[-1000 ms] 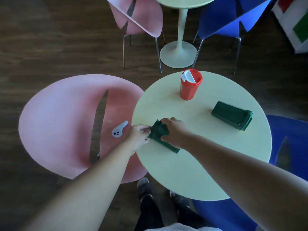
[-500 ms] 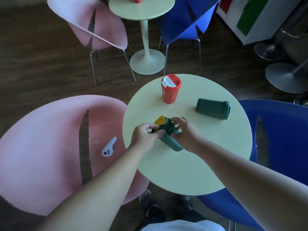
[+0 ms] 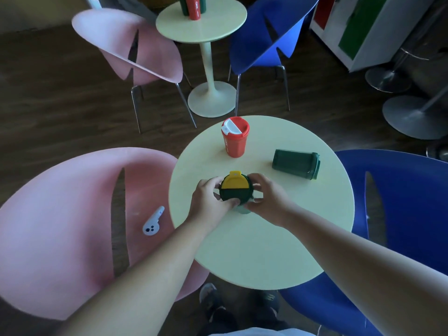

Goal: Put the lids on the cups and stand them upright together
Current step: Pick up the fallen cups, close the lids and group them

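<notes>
A dark green cup (image 3: 236, 192) with a green lid and a yellow flap stands upright near the middle of the round pale-yellow table (image 3: 266, 251). My left hand (image 3: 209, 198) grips its left side and my right hand (image 3: 266, 197) grips its right side. A red cup (image 3: 235, 138) with a red-and-white lid stands upright at the table's far side. A second dark green cup (image 3: 294, 164) lies on its side to the right, its lidded end pointing right.
A pink chair (image 3: 72, 214) sits left of the table with a white controller (image 3: 153, 221) on its seat. A blue chair (image 3: 400, 214) is on the right. Farther back stand another small table (image 3: 218, 27) with cups, a pink chair and a blue chair.
The green cup lay on its side at the table's left edge; both hands have lifted and turned it upright, lid facing up, near the table's middle. The view tilted up.
</notes>
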Motion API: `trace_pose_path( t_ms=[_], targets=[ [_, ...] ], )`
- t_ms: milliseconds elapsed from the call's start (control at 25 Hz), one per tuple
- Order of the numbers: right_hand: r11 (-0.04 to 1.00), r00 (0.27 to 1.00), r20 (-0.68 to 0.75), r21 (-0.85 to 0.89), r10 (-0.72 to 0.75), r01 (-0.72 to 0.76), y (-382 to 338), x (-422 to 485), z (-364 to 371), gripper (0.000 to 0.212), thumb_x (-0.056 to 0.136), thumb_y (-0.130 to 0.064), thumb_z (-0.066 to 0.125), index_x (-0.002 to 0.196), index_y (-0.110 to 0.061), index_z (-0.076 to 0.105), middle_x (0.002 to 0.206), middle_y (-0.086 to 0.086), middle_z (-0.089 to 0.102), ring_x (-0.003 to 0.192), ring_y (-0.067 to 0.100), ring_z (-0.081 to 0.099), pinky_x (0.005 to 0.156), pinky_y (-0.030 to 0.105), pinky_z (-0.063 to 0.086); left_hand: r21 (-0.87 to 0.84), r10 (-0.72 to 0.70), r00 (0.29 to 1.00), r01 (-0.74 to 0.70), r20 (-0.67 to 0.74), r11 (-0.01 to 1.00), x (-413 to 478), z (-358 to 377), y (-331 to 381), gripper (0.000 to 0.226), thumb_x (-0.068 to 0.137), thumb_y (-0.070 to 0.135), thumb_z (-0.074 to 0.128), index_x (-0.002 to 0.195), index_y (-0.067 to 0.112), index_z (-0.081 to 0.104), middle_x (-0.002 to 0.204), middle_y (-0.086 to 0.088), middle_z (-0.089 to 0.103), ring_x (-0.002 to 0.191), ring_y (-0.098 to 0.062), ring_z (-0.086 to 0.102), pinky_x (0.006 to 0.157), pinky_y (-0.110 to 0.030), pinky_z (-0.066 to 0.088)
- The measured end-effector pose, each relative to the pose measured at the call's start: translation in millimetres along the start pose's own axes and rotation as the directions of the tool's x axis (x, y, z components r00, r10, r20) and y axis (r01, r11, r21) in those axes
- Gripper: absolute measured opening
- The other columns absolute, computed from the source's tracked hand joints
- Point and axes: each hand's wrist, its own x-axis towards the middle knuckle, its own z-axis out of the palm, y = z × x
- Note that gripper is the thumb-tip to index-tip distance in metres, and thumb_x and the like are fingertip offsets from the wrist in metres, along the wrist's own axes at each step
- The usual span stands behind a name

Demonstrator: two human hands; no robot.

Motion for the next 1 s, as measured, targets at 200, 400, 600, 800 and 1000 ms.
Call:
trace_pose_path(
  t_ms=[200, 400, 600, 800, 1000],
  targets=[
    [0.994, 0.999, 0.019, -0.102, 0.034, -0.032, 3, 0, -17, 0.085, 0.075, -0.025, 0.089, 0.148, -0.023, 0.046, 0.133, 0.000, 0.052, 0.114, 0.020, 0.062, 0.095, 0.038, 0.056, 0.105, 0.032, 0.998, -0.038, 0.053, 0.994, 10, 5, 11, 0.042, 0.087, 0.021, 0.077, 0.128, 0.020, 0.066, 0.121, 0.003, 0.062, 0.091, -0.011, 0.064, 0.085, -0.023, 0.048],
    [0.994, 0.999, -0.012, -0.104, 0.030, -0.031, -3, 4, -18, 0.069, 0.072, -0.021, 0.091, 0.133, -0.020, 0.057, 0.124, -0.001, 0.058, 0.104, 0.020, 0.066, 0.089, 0.036, 0.057, 0.059, 0.038, 0.988, -0.047, 0.151, 0.997, 20, 0, 10, 0.054, 0.088, 0.015, 0.075, 0.138, 0.029, 0.060, 0.126, 0.012, 0.067, 0.093, -0.013, 0.073, 0.091, -0.029, 0.054],
    [0.995, 1.000, 0.002, -0.099, 0.023, -0.023, -3, 17, -36, 0.050, 0.080, -0.008, 0.082, 0.127, -0.019, 0.067, 0.113, -0.004, 0.068, 0.099, 0.022, 0.069, 0.085, 0.035, 0.057, 0.109, -0.050, 0.998, 0.047, 0.024, 0.993, 12, -1, 8, 0.014, 0.088, 0.029, 0.076, 0.099, 0.022, 0.072, 0.090, 0.009, 0.075, 0.083, -0.012, 0.070, 0.075, -0.024, 0.050],
    [0.982, 0.988, -0.083, -0.128, 0.131, -0.141, 4, 22, -38, 0.031, 0.091, -0.021, 0.073, 0.119, -0.010, 0.069, 0.106, 0.004, 0.071, 0.089, 0.030, 0.069, 0.083, 0.047, 0.060, 0.125, -0.079, 0.987, 0.062, 0.141, 0.990, 0, 1, 8, 0.031, 0.089, 0.039, 0.073, 0.070, 0.015, 0.069, 0.061, -0.001, 0.074, 0.063, -0.023, 0.073, 0.066, -0.037, 0.062],
    [0.979, 0.987, -0.004, -0.124, 0.160, -0.160, 9, -6, -29, 0.071, 0.073, -0.044, 0.088, 0.131, -0.020, 0.056, 0.124, -0.004, 0.057, 0.107, 0.019, 0.061, 0.083, 0.033, 0.052, -0.031, -0.001, 0.980, 0.007, 0.197, 1.000, 25, -12, 11, 0.034, 0.088, 0.029, 0.078, 0.120, 0.036, 0.067, 0.123, 0.009, 0.064, 0.094, -0.015, 0.073, 0.084, -0.041, 0.063]
  ],
)
